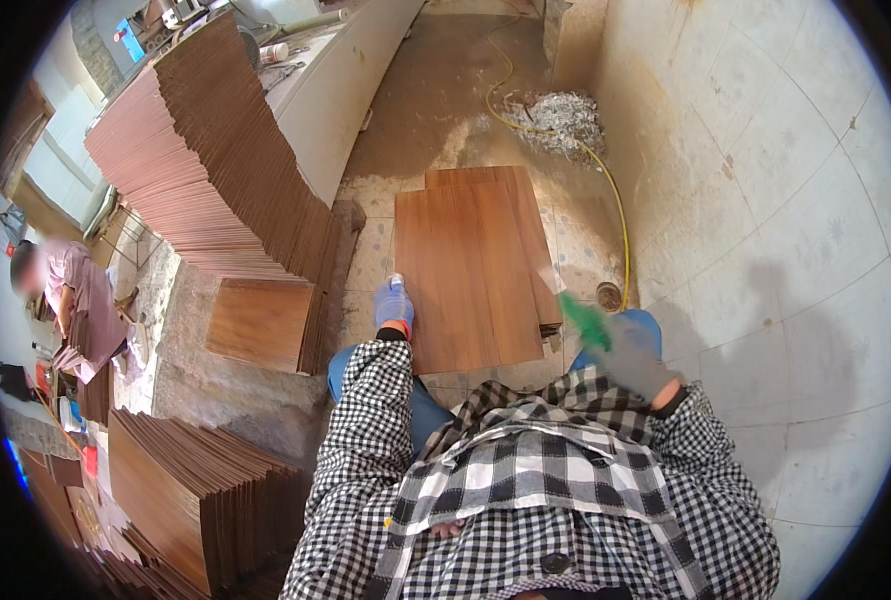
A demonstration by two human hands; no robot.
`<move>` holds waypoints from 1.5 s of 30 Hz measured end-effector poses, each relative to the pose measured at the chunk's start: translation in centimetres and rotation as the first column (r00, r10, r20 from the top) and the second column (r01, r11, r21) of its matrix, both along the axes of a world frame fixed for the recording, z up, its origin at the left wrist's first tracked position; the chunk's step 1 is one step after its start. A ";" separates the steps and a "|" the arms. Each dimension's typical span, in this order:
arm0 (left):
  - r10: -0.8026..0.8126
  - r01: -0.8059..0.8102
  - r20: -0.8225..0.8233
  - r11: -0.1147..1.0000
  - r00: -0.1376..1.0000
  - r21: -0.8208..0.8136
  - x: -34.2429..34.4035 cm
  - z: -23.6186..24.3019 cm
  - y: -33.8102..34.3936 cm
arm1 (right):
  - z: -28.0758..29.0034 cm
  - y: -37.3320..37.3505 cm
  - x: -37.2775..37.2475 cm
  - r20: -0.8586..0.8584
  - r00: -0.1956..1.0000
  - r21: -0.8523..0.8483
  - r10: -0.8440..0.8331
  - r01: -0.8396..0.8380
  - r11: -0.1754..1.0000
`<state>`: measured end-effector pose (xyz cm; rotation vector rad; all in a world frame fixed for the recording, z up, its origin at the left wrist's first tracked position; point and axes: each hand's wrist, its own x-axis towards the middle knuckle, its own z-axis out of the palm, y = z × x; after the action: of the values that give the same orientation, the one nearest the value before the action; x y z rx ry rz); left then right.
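A flat reddish-brown wooden board (471, 265) lies in front of me, between my knees. Another wooden board (529, 205) shows from under it at the far and right sides. My left hand (394, 304), in a purple-blue glove with an orange cuff, grips the upper board's left edge. In a grey glove, my right hand (640, 360) is closed on a green-handled scraper (588, 322). Its pale blade is over the boards' right edge. Motion blurs this hand and the tool, so the blade's exact shape and whether it touches are unclear.
A tall stack of boards (216, 170) leans at the far left, with a shorter stack (261, 322) before it. More boards (196, 490) stand near left. A yellow hose (621, 215) runs along the tiled right wall (766, 180), past a whitish scrap heap (563, 122). A person (81, 300) works far left.
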<state>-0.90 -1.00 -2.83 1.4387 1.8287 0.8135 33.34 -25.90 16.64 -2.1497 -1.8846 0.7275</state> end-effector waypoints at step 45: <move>0.167 0.762 0.887 0.594 -0.431 0.258 -0.3 12.2 -3.4 | -0.1 3.3 -1.1 0.025 0.858 0.326 0.514 -0.493 0.807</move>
<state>-1.16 -4.37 9.33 0.2799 -0.0824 0.4940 32.27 -22.57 16.53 -1.4165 -2.3744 0.5084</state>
